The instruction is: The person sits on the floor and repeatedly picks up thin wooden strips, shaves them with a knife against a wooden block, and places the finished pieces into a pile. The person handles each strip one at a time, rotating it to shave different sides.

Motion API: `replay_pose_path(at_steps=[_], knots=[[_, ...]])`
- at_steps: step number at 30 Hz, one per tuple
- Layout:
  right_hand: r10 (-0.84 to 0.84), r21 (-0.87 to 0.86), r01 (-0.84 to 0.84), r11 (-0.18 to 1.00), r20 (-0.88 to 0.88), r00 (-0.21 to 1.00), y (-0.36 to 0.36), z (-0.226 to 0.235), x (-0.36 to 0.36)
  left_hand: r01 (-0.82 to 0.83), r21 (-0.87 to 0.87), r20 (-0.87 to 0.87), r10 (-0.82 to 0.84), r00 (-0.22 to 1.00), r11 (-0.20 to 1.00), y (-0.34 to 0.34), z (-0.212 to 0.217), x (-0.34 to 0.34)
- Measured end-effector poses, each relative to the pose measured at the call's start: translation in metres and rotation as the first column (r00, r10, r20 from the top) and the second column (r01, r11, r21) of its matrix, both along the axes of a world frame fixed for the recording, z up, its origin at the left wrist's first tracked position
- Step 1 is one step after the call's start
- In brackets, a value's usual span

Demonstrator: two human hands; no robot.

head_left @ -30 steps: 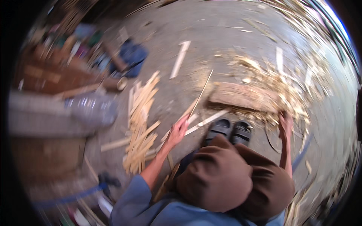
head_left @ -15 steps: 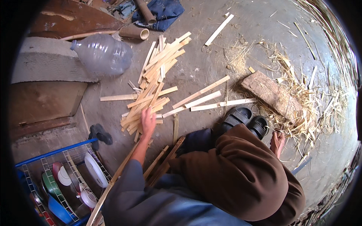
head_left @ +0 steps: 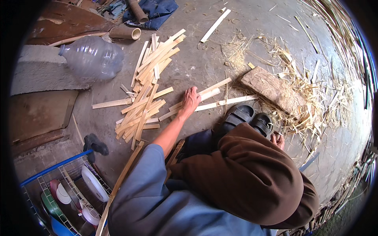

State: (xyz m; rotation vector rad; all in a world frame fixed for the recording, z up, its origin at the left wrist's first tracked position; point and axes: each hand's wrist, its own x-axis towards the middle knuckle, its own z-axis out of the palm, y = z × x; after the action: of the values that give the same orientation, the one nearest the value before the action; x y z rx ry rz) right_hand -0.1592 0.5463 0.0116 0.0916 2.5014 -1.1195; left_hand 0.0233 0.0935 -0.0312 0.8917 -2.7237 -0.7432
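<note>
A clear plastic bottle (head_left: 93,57) lies on its side at the upper left, beside a grey concrete block (head_left: 43,76); no label on it can be made out; a short cardboard tube (head_left: 125,32) lies above it, near a blue cloth (head_left: 155,11). At the lower left stands a wire rack (head_left: 59,185) with blue rim, holding plates. The left hand (head_left: 190,100) lies flat, fingers spread, on pale bamboo strips (head_left: 214,103) on the grey concrete floor (head_left: 204,59); it presses them and does not grip; a bigger pile of strips (head_left: 147,86) lies just to its left. The right hand (head_left: 278,139) is near the black sandals (head_left: 250,118); half hidden, so I cannot tell its opening. A flat stone slab (head_left: 271,89) lies among straw shavings (head_left: 311,90).
</note>
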Motion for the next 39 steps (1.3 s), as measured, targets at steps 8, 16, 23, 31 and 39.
replay_pose_path(at_steps=[8,16,23,31,39], knots=[[0.032,-0.049,-0.032,0.998,0.0,0.999,-0.014,0.009,0.004,-0.033,0.026,0.012,0.033,0.999,0.999,-0.003,0.014,0.008],[-0.005,-0.158,0.014,0.987,0.056,0.998,-0.013,0.014,0.008,-0.047,-0.204,-0.151,0.017,0.988,0.978,-0.031,0.046,0.029],[-0.043,-0.162,0.036,0.986,-0.039,0.998,-0.014,0.005,0.009,-0.065,-0.061,-0.058,0.062,0.996,0.996,-0.037,0.043,0.014],[0.006,-0.07,-0.007,0.998,-0.014,1.0,-0.006,0.002,0.006,0.153,-0.029,0.094,-0.15,0.984,0.988,0.009,0.014,0.004],[-0.022,-0.277,0.042,0.96,0.075,0.997,0.018,-0.035,0.006,-0.05,0.438,-0.208,0.156,0.966,0.897,-0.047,0.105,-0.033]])
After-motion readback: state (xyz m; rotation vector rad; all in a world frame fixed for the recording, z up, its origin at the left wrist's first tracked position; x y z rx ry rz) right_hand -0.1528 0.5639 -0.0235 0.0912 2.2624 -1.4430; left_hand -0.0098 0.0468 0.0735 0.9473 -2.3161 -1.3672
